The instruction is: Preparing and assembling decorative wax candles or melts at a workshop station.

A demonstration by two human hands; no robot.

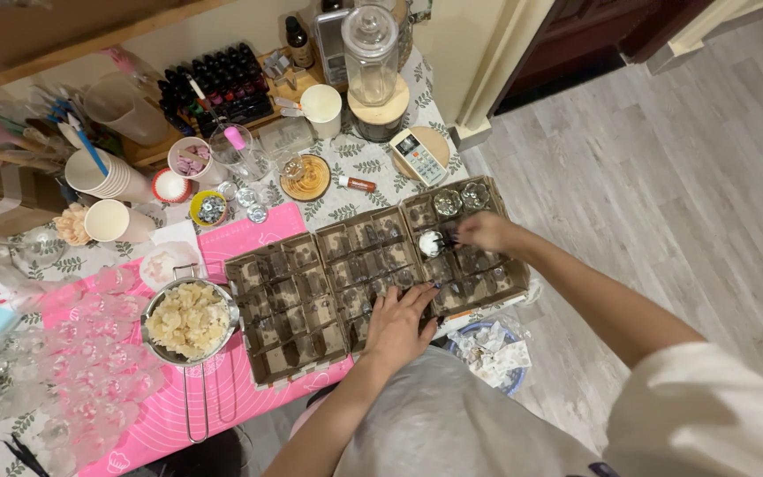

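A brown cardboard divider tray (298, 305) with many compartments holds several small glass jars and lies on the table. My left hand (396, 325) rests flat on its near edge, fingers spread. My right hand (485, 231) reaches over the tray's right section and grips a small glass jar (431, 242) with white filling, which sits in or just above a compartment. Two empty glass jars (447, 202) stand in the far right compartments.
A metal strainer (189, 321) of pale wax flakes sits on a pink mat (249, 238). Paper cups (109, 221), dark dropper bottles (222, 84), a tall glass canister (370, 53) and a remote control (419, 156) crowd the back. Clear glass jars (103, 353) stand at left. Wood floor lies to the right.
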